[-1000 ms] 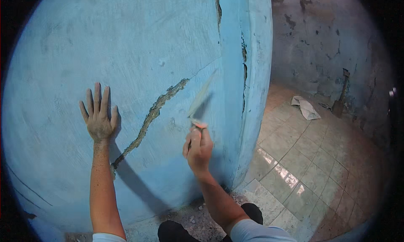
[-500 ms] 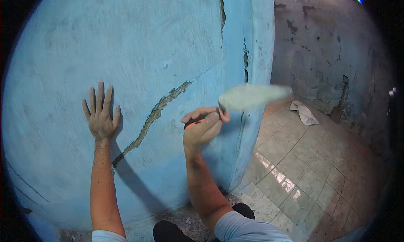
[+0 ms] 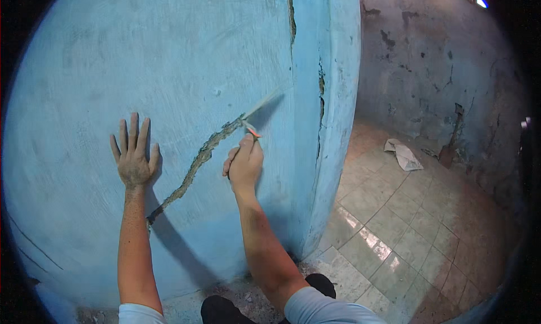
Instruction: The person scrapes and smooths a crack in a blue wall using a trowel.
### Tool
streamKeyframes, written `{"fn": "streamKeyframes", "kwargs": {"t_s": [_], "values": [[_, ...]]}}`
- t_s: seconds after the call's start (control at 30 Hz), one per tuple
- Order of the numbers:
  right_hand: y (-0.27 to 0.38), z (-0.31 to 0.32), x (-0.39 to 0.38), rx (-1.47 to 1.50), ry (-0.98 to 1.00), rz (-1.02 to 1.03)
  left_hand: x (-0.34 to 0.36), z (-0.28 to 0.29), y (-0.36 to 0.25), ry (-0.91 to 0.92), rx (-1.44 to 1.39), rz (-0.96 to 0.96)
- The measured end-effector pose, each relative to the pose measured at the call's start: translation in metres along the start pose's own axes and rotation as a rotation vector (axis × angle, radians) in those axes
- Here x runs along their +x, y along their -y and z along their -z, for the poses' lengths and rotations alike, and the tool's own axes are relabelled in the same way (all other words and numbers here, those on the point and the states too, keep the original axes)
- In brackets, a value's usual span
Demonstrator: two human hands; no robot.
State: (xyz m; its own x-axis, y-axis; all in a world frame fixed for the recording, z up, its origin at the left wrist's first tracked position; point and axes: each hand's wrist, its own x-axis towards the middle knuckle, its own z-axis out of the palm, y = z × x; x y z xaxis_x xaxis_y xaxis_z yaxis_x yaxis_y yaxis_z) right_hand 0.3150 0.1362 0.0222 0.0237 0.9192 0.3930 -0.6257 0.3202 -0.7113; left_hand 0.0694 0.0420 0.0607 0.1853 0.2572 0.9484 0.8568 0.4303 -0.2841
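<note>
My left hand (image 3: 135,155) lies flat on the blue plastered wall (image 3: 186,59), fingers spread, left of a long crack. That crack (image 3: 198,162) runs slantwise with rough, broken edges and bare grey-brown filling. In my right hand (image 3: 246,163) is a trowel (image 3: 260,105), its handle wrapped by my fingers and an orange part showing near the neck. The blade is edge-on to me at the upper end of the crack, pointing up and right, with a shadow beside it. Most of the handle is hidden in my palm.
Vertical cracks (image 3: 291,14) split the wall near its right corner. Beyond it are a tiled floor (image 3: 389,217), a crumpled white cloth (image 3: 403,155) and a shovel (image 3: 451,138) leaning on a stained grey wall (image 3: 428,59). Rubble (image 3: 248,298) lies around my feet at the wall's base.
My right hand has moved left with the trowel. Its blade has turned from flat and pointing right to edge-on against the crack's upper end. My left hand keeps its place on the wall.
</note>
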Motion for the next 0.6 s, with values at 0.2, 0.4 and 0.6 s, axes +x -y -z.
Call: {"fn": "streamKeyframes", "kwargs": {"t_s": [0.2, 0.4, 0.6], "values": [[-0.005, 0.01, 0.008, -0.148, -0.169, 0.923, 0.004, -0.001, -0.012, -0.003, -0.036, 0.0], [0.019, 0.006, -0.013, 0.135, -0.077, 0.275, 0.005, -0.001, -0.003, 0.013, -0.027, 0.028], [-0.009, 0.014, 0.002, -0.079, 0.01, -0.027, 0.003, 0.003, 0.005, 0.027, -0.006, 0.019]]}}
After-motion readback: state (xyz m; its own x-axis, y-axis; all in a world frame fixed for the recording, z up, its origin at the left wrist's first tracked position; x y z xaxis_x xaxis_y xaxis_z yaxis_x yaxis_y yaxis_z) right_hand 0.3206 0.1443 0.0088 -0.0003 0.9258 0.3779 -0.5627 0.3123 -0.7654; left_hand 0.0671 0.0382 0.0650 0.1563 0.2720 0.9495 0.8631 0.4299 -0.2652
